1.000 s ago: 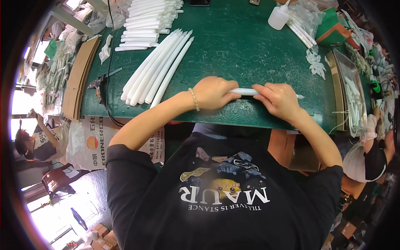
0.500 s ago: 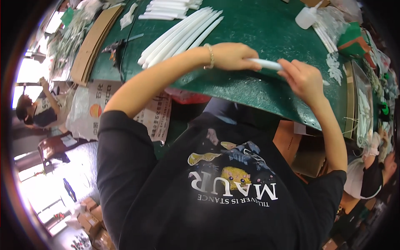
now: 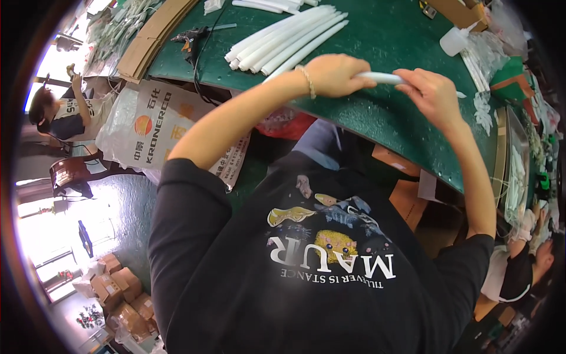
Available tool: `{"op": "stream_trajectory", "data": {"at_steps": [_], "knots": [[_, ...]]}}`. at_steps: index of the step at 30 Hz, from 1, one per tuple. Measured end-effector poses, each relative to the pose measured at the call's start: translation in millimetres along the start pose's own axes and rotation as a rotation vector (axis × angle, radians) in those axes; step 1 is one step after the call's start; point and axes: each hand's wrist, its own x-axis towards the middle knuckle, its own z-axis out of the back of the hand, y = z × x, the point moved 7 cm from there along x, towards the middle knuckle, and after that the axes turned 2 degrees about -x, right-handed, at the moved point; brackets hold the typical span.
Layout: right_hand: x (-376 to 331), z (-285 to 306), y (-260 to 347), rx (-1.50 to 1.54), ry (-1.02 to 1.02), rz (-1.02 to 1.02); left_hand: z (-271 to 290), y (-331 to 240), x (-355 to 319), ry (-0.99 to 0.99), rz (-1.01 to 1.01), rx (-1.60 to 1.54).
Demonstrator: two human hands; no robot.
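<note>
A white, candle-shaped stick (image 3: pixel 382 77) is held nearly level between my two hands, above the near part of the green table (image 3: pixel 407 130). My left hand (image 3: pixel 336 75), with a beaded bracelet at the wrist, closes round its left end. The fingers of my right hand (image 3: pixel 433 94) pinch the other end, so both ends are hidden. To the left of the hands lies a fanned pile of similar long white sticks (image 3: pixel 289 38). Small white pieces (image 3: pixel 483 112) are strewn on the table to the right of my right hand.
A glue gun (image 3: pixel 191 40) with its cord lies at the table's left, by stacked cardboard strips (image 3: pixel 156 35). A white spouted bottle (image 3: pixel 454 42) stands at the far right. A printed sack (image 3: pixel 153 127) hangs below the left edge. People work at left (image 3: pixel 65 112) and right (image 3: pixel 513 271).
The view has turned slightly, so the pile and glue gun appear farther right and higher. Both hands keep hold of the stick, which lies a little flatter.
</note>
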Motion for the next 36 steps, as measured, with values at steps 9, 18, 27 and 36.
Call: {"op": "stream_trajectory", "data": {"at_steps": [9, 18, 27, 36], "knots": [[35, -24, 9, 0.496, -0.099, -0.264, 16, 30, -40, -0.473, 0.15, 0.328], [61, -107, 1, 1.398, 0.297, -0.762, 42, 29, -58, -0.495, 0.162, 0.527], [89, -123, -1, 1.7, 0.345, -0.892, 118, 172, -35, -0.306, 0.503, 0.058], [113, -141, 15, 1.775, 0.362, -0.916, 79, 150, 2, 0.018, 0.515, -0.019]]}}
